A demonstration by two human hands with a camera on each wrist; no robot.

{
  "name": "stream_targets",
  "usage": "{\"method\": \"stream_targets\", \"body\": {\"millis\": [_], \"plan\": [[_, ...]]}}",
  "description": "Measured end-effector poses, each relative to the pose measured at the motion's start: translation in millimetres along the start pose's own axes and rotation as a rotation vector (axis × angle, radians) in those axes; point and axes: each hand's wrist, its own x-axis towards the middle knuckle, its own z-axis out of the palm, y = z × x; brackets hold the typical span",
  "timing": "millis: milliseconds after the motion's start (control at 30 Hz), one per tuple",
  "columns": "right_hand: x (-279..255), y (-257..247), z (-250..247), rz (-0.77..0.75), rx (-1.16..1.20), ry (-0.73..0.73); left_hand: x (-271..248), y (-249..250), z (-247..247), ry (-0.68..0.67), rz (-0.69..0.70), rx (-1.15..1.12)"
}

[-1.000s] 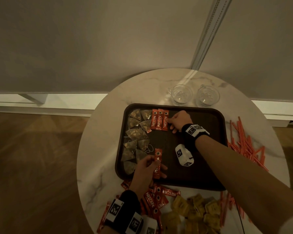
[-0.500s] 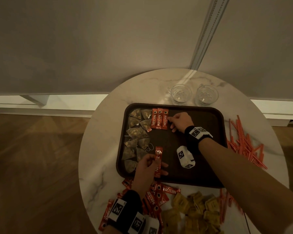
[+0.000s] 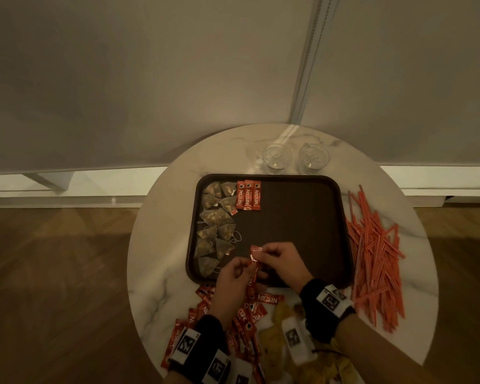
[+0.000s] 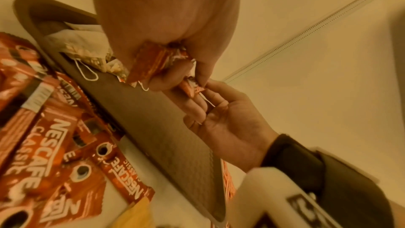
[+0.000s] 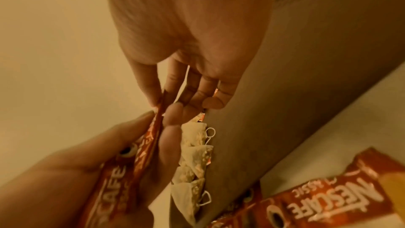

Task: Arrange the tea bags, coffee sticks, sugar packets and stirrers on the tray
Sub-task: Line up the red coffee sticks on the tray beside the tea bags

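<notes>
Both hands meet over the near left part of the dark tray (image 3: 302, 217), above its front rim. The left hand (image 3: 233, 284) curls its fingers round red coffee sticks (image 3: 254, 268), how many I cannot tell, and the right hand (image 3: 283, 261) pinches the upper end of one between thumb and fingertips (image 5: 153, 100); the sticks are lifted clear of the tray floor. Along the tray's left wall a column of pyramid tea bags (image 3: 215, 231) runs from the far corner to the near one, their strings trailing inward. Three coffee sticks in a row (image 3: 248, 195) lie upright against the far rim, just beside the tea bags. The middle and right of the tray floor are bare, up to the right wall. On the round marble table (image 3: 161, 245), the loose pile of coffee sticks (image 3: 250, 309) sits just off the tray's near edge under the left wrist, with yellow sugar packets (image 3: 272, 339) beside it toward the right wrist. The orange stirrers (image 3: 377, 253) lie fanned along the tray's right rim, reaching near the table's edge. Two glasses (image 3: 294, 157) stand just beyond the far rim.
</notes>
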Motion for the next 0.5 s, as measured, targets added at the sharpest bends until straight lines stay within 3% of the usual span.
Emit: {"method": "stream_targets", "body": {"millis": [133,500], "plan": [[-6.8,-6.1,3.1,-0.036,-0.053,0.139,-16.4,-1.1,0.6,-0.025,0.031,0.047],[-18.6,-24.1,8.3,0.024,-0.018,0.186,-42.5,-0.4,-0.1,-0.099,0.043,0.122]]}}
